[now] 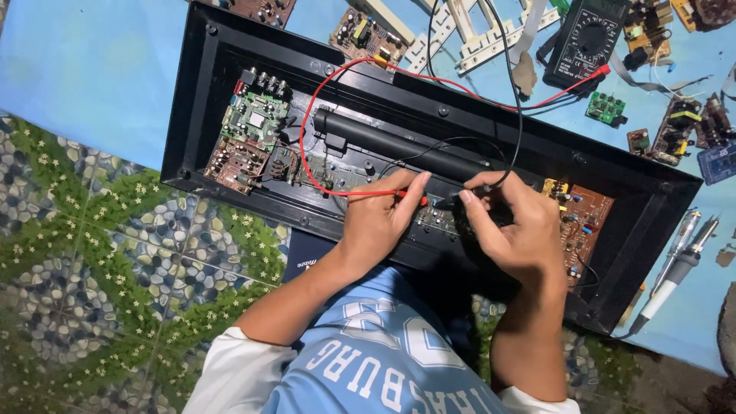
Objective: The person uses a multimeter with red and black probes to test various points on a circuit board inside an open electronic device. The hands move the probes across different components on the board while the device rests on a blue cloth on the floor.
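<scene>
A long black open casing [192, 92] lies across the blue mat, with green and brown circuit boards [249, 134] inside and a black tube [399, 144] along its middle. My left hand [379, 222] pinches a red probe [402, 195] whose red wire [307, 130] loops over the casing. My right hand [517, 230] pinches a black probe [448, 202] with a black wire [515, 92]. Both probe tips touch the board strip between my hands. Both wires run up to a black multimeter [586, 38] at the top right.
Loose circuit boards [366, 34], white plastic frames [475, 38] and small parts lie on the blue mat [84, 69] at the top and right. A soldering iron [675, 272] rests by the casing's right end. Patterned pebble floor [100, 261] is at the left.
</scene>
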